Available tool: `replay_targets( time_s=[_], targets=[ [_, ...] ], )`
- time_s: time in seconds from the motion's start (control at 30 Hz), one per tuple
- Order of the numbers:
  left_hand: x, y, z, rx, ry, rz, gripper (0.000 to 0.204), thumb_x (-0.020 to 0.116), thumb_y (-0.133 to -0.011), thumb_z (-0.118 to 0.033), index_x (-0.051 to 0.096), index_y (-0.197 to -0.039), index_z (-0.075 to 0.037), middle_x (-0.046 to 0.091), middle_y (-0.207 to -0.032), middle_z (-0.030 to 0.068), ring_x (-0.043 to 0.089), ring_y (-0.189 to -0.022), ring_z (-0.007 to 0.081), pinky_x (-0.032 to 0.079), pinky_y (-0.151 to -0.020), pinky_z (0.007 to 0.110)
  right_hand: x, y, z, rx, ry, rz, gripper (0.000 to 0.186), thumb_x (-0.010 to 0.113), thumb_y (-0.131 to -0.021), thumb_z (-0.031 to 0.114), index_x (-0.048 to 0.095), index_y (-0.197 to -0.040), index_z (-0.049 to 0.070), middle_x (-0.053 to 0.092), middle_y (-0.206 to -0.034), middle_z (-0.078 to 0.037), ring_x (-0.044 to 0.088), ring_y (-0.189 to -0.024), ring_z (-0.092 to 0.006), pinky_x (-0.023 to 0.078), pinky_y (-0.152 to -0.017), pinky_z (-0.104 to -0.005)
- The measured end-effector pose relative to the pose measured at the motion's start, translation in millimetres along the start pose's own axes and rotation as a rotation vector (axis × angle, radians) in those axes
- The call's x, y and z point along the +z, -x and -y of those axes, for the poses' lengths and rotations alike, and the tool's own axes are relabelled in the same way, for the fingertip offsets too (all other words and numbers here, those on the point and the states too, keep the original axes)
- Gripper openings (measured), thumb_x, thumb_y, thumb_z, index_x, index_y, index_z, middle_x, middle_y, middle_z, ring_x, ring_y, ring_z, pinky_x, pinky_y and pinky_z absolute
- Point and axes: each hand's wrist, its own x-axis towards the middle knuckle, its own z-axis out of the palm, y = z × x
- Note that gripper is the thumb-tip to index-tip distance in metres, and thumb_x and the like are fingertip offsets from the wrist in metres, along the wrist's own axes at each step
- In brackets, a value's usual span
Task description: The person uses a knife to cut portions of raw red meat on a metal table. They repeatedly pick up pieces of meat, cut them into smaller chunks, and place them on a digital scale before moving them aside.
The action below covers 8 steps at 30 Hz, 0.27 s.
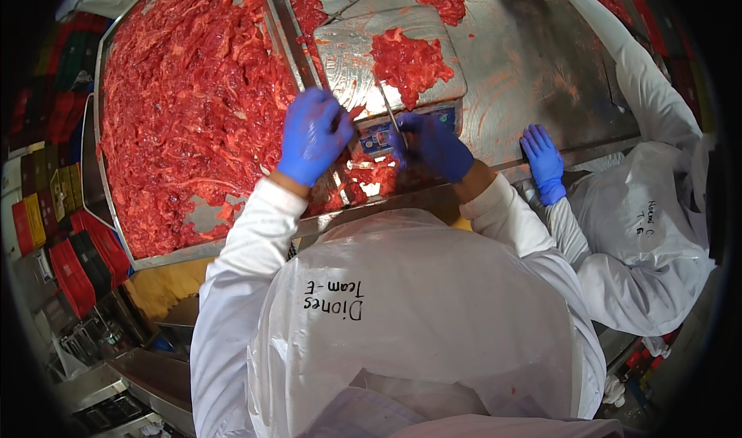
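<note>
My left hand (313, 136), in a blue glove, is curled closed by the right edge of the meat tray. A small strip of red meat (357, 112) shows at its fingertips. In my right hand (439, 146), also gloved, are metal scissors (388, 105), blades pointing away from me over the near edge of a scale (352, 71). On the scale's steel platform lies a pile of raw red meat (410, 61). Its blue control panel (376, 139) is partly hidden by my right hand. More meat scraps (371, 177) lie between my hands and the table's near edge.
A large steel tray (292, 44) heaped with raw meat trimmings fills the left. Another pair of scissors (340, 10) rests at the scale's far left corner. At right, a co-worker's blue-gloved hand (543, 160) is on the steel table (533, 90). Coloured crates (81, 264) are stacked at far left.
</note>
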Motion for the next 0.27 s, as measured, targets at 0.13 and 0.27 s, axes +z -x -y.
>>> replay_targets(
  time_s=[0.13,0.27],
  targets=[
    [3,81,23,-0.405,0.134,0.067,0.018,0.075,-0.078,-0.013,0.066,-0.091,-0.004,0.059,-0.093,0.0144,0.061,-0.086,0.0330,0.052,-0.076,0.042,32,6,0,-0.234,0.083,0.061,0.039,0.083,-0.088,0.023,0.066,-0.116,0.003,0.070,-0.096,-0.010,0.069,-0.082,-0.0272,0.060,-0.079,-0.0383],
    [4,95,12,-0.538,0.259,0.028,0.024,0.078,-0.079,-0.016,0.066,-0.097,-0.004,0.059,-0.100,0.0147,0.062,-0.088,0.0323,0.052,-0.076,0.041,69,-29,36,-0.819,0.465,-0.042,0.061,0.088,-0.080,0.028,0.061,-0.127,-0.001,0.066,-0.113,-0.019,0.065,-0.101,-0.0414,0.054,-0.095,-0.0424]
  ],
)
